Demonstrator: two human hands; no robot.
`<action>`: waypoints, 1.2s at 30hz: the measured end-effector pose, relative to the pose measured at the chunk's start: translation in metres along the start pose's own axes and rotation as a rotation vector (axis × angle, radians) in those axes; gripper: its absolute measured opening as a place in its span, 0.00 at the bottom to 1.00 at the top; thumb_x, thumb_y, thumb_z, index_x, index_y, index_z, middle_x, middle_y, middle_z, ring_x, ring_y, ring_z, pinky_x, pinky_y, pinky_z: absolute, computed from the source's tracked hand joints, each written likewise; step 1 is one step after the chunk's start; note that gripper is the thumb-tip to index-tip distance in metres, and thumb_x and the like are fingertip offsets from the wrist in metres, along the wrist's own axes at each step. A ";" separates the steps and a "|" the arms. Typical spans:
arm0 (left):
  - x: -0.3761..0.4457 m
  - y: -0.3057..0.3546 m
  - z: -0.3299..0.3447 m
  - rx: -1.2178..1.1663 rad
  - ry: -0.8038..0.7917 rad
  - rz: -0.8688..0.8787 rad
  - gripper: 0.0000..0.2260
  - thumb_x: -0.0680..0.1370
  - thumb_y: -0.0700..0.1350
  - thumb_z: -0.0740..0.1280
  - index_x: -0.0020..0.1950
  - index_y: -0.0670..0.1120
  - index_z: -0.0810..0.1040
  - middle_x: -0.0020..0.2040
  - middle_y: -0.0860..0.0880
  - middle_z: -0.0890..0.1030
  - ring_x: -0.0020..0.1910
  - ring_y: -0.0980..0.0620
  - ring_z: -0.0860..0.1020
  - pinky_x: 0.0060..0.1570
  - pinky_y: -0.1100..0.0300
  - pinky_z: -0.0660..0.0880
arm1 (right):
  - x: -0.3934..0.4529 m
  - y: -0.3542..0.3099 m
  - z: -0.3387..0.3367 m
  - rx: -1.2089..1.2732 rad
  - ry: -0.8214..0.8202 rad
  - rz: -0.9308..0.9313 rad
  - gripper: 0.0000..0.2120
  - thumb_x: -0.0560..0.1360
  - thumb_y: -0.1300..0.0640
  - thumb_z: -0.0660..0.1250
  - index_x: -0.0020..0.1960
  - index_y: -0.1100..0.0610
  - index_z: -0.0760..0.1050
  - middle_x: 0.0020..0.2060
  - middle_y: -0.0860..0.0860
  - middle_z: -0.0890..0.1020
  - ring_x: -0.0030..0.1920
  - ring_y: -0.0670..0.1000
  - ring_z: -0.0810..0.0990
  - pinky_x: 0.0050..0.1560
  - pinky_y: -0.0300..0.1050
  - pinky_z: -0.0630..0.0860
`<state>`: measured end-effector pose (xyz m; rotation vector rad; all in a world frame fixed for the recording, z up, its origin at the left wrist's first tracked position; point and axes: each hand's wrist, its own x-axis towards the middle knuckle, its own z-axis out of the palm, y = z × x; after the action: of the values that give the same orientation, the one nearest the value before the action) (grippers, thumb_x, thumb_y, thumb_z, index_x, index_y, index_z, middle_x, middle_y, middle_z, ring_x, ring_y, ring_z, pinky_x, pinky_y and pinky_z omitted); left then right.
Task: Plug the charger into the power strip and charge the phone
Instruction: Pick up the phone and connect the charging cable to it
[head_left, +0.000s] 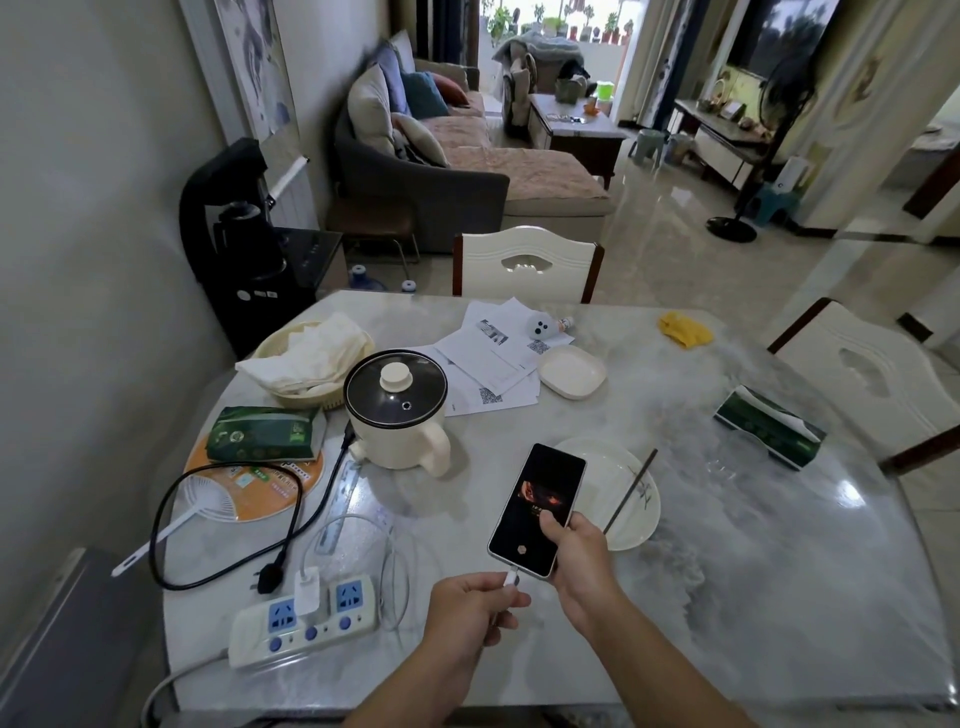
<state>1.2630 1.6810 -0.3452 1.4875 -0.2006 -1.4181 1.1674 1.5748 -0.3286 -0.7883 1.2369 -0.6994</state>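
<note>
A white power strip (291, 631) with blue sockets lies at the table's near left. A white charger (306, 590) stands plugged into its middle socket, and its thin white cable (387, 561) loops over the table. My right hand (576, 561) grips the lower end of a phone (540, 506), held tilted above the table with its screen lit. My left hand (470, 610) pinches the cable's white connector (511, 578), whose tip sits at the phone's bottom port.
A cream electric pot (397, 410) with a glass lid stands mid-table, its black cord and plug (270, 574) lying loose by the strip. A white plate (631, 493) with chopsticks sits right of the phone. Papers, a fan, a tea packet, a basket and a tissue box are spread around.
</note>
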 end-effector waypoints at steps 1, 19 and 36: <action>0.001 -0.001 0.000 0.010 0.002 -0.004 0.06 0.74 0.32 0.70 0.50 0.36 0.83 0.39 0.39 0.88 0.26 0.53 0.76 0.25 0.64 0.67 | 0.000 0.001 -0.001 0.000 -0.002 -0.001 0.07 0.80 0.63 0.63 0.55 0.62 0.78 0.43 0.56 0.87 0.42 0.55 0.86 0.38 0.51 0.82; 0.002 -0.009 0.003 0.043 0.100 0.012 0.05 0.78 0.37 0.68 0.45 0.38 0.82 0.35 0.42 0.87 0.29 0.52 0.79 0.33 0.61 0.76 | 0.001 0.013 0.004 -0.002 0.045 -0.031 0.06 0.79 0.63 0.64 0.54 0.64 0.77 0.49 0.62 0.85 0.44 0.59 0.84 0.51 0.64 0.79; 0.002 -0.001 0.003 -0.023 0.094 0.021 0.03 0.78 0.36 0.68 0.47 0.37 0.82 0.37 0.40 0.87 0.30 0.52 0.80 0.30 0.62 0.76 | 0.001 0.010 0.005 0.155 0.066 0.005 0.08 0.80 0.64 0.62 0.56 0.63 0.77 0.50 0.60 0.85 0.47 0.57 0.84 0.44 0.53 0.81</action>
<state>1.2608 1.6781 -0.3469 1.5252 -0.1408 -1.3265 1.1731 1.5805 -0.3363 -0.6382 1.2276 -0.8123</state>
